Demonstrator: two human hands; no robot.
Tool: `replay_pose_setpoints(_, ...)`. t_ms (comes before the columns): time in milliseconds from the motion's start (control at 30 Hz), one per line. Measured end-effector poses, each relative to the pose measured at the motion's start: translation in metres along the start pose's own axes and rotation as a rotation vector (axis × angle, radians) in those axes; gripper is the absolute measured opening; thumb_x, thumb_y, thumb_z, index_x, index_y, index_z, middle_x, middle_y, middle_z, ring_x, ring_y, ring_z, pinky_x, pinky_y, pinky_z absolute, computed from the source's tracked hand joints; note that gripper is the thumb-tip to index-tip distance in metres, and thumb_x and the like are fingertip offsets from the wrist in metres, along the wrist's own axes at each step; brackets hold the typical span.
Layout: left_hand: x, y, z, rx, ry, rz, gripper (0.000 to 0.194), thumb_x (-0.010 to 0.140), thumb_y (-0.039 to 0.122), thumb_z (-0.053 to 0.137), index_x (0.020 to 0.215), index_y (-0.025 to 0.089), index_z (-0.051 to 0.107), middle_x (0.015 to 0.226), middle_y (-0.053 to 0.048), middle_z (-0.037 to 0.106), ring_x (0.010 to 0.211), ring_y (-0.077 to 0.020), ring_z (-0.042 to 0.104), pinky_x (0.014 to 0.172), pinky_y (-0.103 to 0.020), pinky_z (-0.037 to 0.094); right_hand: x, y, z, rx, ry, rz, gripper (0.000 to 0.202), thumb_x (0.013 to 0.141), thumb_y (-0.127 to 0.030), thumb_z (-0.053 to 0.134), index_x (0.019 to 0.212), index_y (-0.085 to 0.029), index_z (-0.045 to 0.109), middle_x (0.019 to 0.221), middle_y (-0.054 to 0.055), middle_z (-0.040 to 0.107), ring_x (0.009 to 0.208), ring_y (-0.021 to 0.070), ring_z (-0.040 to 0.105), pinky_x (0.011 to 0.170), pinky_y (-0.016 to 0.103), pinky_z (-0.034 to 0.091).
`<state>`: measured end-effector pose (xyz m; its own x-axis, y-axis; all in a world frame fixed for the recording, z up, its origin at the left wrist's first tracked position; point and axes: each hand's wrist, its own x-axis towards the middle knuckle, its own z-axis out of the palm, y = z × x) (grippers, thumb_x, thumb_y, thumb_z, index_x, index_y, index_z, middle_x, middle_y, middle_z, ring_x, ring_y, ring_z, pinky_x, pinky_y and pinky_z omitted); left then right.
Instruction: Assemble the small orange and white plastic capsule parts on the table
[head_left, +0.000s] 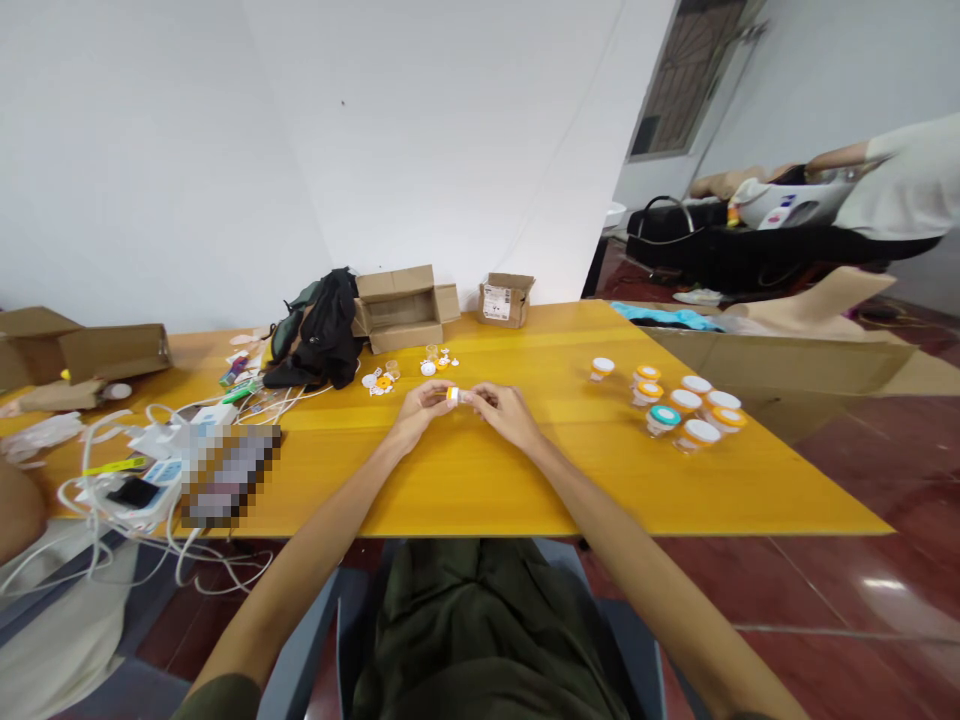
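Both my hands meet over the middle of the table, around a small jar with a white-and-orange lid [453, 395]. The jar seems tipped on its side. My left hand [420, 412] is closed on the lid end. At the clear end, the fingers of my right hand [508, 412] pinch the jar; they hide most of its body. Just beyond my hands lie small white and orange lid parts [381, 383] and a clear open cup [431, 353]. Off to the right stand several lidded jars [697, 433] with white, orange and teal tops, and a single white-topped jar [601, 368].
Cardboard boxes [397, 318] and a black bag [322, 335] line the back of the wooden table [480, 490]. Power strips with tangled cables [154, 480] and a blurred-out dark object [232, 475] lie left. A person's arm shows far left; another person is far right.
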<state>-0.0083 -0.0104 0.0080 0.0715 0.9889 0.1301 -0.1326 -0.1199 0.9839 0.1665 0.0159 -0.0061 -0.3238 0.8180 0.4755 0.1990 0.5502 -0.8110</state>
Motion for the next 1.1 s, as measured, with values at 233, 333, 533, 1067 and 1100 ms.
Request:
replay_pose_setpoints(233,0.0011,-0.0005,-0.0003,-0.021,0.013,0.001,0.034,0.057,0.033,0.085,0.084,0.018,0.072,0.089,-0.004,0.072,0.086,-0.0184,0.065,0.088,-0.032,0.049,0.0009,0.0005,0.0046,0.043,0.032,-0.006,0.024,0.082,-0.044,0.061,0.078,-0.020,0.064,0.064,-0.001,0.065,0.056,0.0139,0.059,0.054,0.025,0.047)
replay_pose_setpoints(333,0.0009,-0.0007,-0.0009,-0.042,0.006,-0.039,0.035,0.058,0.039,0.085,0.082,0.016,0.072,0.088,-0.006,0.073,0.081,-0.0184,0.066,0.084,-0.032,0.051,0.0008,0.0010,0.0054,0.010,0.053,-0.084,0.018,0.080,-0.038,0.065,0.083,-0.021,0.064,0.073,0.001,0.066,0.065,0.0149,0.062,0.057,0.025,0.049)
replay_pose_setpoints(533,-0.0007,0.0012,-0.0001,-0.064,-0.014,-0.069,0.037,0.060,0.042,0.084,0.083,0.015,0.073,0.085,-0.006,0.074,0.075,-0.0172,0.066,0.083,-0.034,0.052,-0.0003,0.0018,0.0026,-0.068,0.063,-0.195,0.010,0.080,-0.029,0.066,0.087,-0.022,0.065,0.082,0.003,0.066,0.073,0.0168,0.062,0.066,0.028,0.052)
replay_pose_setpoints(1067,-0.0008,0.0037,-0.0010,-0.099,-0.063,-0.118,0.035,0.061,0.043,0.084,0.079,0.015,0.073,0.085,-0.007,0.074,0.077,-0.0191,0.069,0.086,-0.035,0.052,-0.0024,0.0006,0.0002,-0.119,0.050,-0.276,0.008,0.084,-0.024,0.064,0.092,-0.023,0.064,0.087,0.005,0.064,0.078,0.0196,0.061,0.074,0.032,0.052)
replay_pose_setpoints(1100,-0.0007,0.0035,-0.0013,-0.096,-0.068,-0.123,0.035,0.062,0.043,0.083,0.079,0.014,0.073,0.085,-0.007,0.074,0.075,-0.0187,0.069,0.086,-0.036,0.052,-0.0027,0.0000,-0.0002,-0.121,0.049,-0.290,0.008,0.084,-0.025,0.063,0.092,-0.023,0.064,0.087,0.005,0.064,0.078,0.0199,0.061,0.074,0.033,0.052)
